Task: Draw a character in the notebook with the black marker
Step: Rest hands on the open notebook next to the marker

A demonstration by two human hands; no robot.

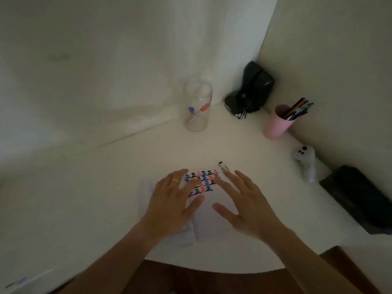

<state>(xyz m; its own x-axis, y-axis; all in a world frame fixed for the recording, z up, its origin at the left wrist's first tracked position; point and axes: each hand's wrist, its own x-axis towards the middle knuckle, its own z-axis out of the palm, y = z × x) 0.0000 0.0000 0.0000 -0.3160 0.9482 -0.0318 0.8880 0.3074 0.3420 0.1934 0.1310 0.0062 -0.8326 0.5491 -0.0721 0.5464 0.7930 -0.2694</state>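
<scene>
The open notebook [209, 211] lies on the white table in front of me, its upper part filled with rows of black, red and blue characters. My left hand [174, 200], with a gold ring, rests flat on the left page, fingers spread. Over the right page my right hand [244, 200] hovers with its fingers apart, holding nothing. The black marker [223, 166] lies on the table just beyond the notebook's top right corner, touching or nearly touching my right fingertips.
A clear glass jar [197, 107] with a blue and a red marker stands at the back. A pink cup [275, 124] of pens, a black device [250, 90], a white controller [305, 162] and a black case [360, 198] line the right side.
</scene>
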